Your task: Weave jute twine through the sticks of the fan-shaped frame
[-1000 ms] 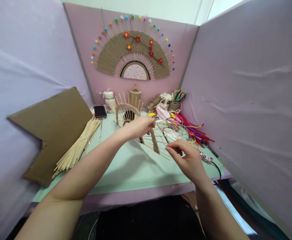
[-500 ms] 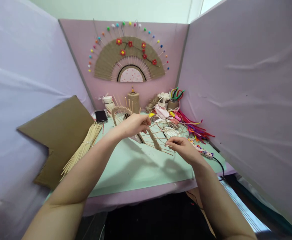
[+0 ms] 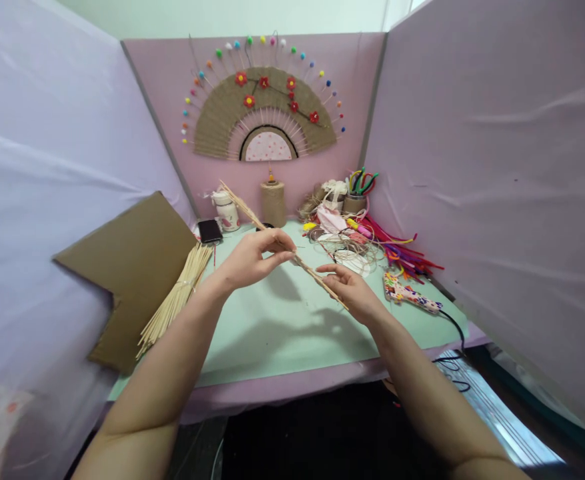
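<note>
A stick fan frame point(image 3: 245, 207), made of thin wooden sticks with a twine band, is held above the table and shows nearly edge-on as a slanting strip. My left hand point(image 3: 262, 259) is closed around its middle, thumb towards me. At its lower right end is my right hand point(image 3: 351, 291), fingers bent against the sticks and the index finger reaching over them. The fan's face is hidden at this angle. Below my left arm lies a tied bundle of wooden sticks point(image 3: 178, 293).
A finished fan point(image 3: 267, 90) hangs on the back panel. At the back stand a twine spool point(image 3: 273, 203) and a white bottle point(image 3: 227, 212). To the right lie loose twine, pipe cleaners point(image 3: 407, 257) and a corded glue gun point(image 3: 409, 295). Cardboard point(image 3: 132, 267) leans left, near a phone point(image 3: 209, 231).
The fan frame has turned from showing its spread sticks to nearly edge-on. My left hand has rotated with it, and my right hand has shifted along its lower end.
</note>
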{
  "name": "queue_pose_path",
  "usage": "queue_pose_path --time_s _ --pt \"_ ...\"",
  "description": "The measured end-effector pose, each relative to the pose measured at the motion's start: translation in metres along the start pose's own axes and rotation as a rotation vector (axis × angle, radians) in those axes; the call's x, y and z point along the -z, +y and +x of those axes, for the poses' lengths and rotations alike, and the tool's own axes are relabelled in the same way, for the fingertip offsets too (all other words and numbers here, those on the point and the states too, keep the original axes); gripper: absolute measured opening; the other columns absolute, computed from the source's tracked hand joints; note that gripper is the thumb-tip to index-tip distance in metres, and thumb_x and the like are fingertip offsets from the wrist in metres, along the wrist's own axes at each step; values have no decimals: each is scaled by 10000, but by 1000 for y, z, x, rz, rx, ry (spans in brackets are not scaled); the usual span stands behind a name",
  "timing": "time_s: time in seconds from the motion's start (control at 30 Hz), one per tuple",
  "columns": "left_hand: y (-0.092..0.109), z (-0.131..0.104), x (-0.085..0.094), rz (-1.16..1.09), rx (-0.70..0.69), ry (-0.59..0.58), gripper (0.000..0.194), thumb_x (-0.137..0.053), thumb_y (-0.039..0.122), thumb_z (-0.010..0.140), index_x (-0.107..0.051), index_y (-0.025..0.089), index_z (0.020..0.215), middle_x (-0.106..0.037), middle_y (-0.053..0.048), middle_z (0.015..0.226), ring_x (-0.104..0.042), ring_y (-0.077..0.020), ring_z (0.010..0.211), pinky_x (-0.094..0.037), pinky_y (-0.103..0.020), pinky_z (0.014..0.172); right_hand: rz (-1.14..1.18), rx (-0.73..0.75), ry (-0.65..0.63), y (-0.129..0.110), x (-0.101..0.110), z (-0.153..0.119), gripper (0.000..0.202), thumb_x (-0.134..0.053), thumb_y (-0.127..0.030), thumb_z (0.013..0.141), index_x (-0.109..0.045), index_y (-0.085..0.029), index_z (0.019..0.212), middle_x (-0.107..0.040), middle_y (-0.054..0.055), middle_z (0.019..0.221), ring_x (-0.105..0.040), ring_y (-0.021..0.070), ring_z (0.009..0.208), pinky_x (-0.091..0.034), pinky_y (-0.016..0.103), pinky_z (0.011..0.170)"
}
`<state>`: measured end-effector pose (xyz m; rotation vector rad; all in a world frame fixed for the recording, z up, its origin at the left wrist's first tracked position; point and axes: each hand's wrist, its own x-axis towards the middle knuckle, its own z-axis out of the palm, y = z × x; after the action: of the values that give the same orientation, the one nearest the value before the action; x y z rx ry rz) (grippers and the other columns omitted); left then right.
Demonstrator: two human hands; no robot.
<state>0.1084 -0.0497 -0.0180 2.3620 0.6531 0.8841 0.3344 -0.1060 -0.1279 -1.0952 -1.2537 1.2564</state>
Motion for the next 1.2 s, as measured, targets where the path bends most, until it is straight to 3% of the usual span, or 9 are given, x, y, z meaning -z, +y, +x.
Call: queue_pose_path --time_s 0.2,0.4,0.53,0.67,0.8,0.97,1.1,1.17,1.2 --pt "-43 -46 -29 -15 -43 174 177 -599 309 891 -659 169 983 -702 -109 1017 -655 -190 992 -523 -336 905 -83 -40 -22 17 -4 5 520 -712 -539 710 -594 -168 1054 -398 -95 565 -318 80 504 -223 236 505" --pt "-52 -99 -56 23 79 281 134 -562 274 915 -673 222 970 -704 -92 1123 -637 -200 1091 -480 -393 1004 -200 -134 -40 35 -10 2 583 -734 -531 688 -568 -166 1111 -486 -78 593 -378 85 514 -259 231 515" --pt "-51 -122 -70 18 183 325 180 -502 249 949 -665 244 1024 -666 -71 1242 -598 -190 1181 -454 -403 1048 -349 -233 -114 37 -11 5 583 -717 -516 715 -579 -152 1148 -507 -71 565 -371 85 490 -257 228 487" --pt "-47 -132 -82 -1 226 415 161 -525 256 943 -665 242 1022 -652 -72 1262 -593 -198 1188 -454 -406 1048 -435 -263 -283 32 -7 15 465 -732 -514 689 -686 -138 959 -587 -15 630 -403 82 513 -277 228 483" --pt "-41 -143 -95 -95 283 490 151 -541 260 935 -668 235 1013 -640 -77 1271 -573 -211 1216 -459 -398 1047 -390 -306 -373 28 3 21 420 -733 -545 673 -668 -156 816 -505 -48 567 -348 67 488 -228 225 459" --pt "-35 -164 -115 -305 403 433 308 -513 238 944 -597 278 1237 -492 -76 1458 -539 -228 1276 -448 -407 1076 -325 -341 -376 29 8 16 420 -737 -565 674 -585 -188 780 -412 -88 519 -301 60 446 -188 227 431" --pt "-18 -190 -122 -428 476 383 482 -566 219 911 -478 344 1368 -345 -69 1553 -607 -217 1189 -479 -392 1052 -299 -349 -348 31 7 13 434 -725 -582 684 -560 -196 792 -402 -99 502 -290 57 418 -165 230 413" --pt "-4 -208 -125 -337 561 417 517 -632 218 862 -501 337 1348 -386 -80 1518 -652 -211 1083 -527 -377 986 -286 -342 -338 31 7 12 433 -716 -583 693 -552 -195 794 -409 -99 500 -302 56 415 -170 227 411" --pt "4 -217 -126 -241 601 491 487 -656 225 842 -540 321 1305 -466 -87 1442 -674 -198 980 -555 -366 926 -284 -337 -335 31 7 12 431 -713 -582 696 -548 -195 795 -411 -99 499 -307 56 415 -171 225 410"
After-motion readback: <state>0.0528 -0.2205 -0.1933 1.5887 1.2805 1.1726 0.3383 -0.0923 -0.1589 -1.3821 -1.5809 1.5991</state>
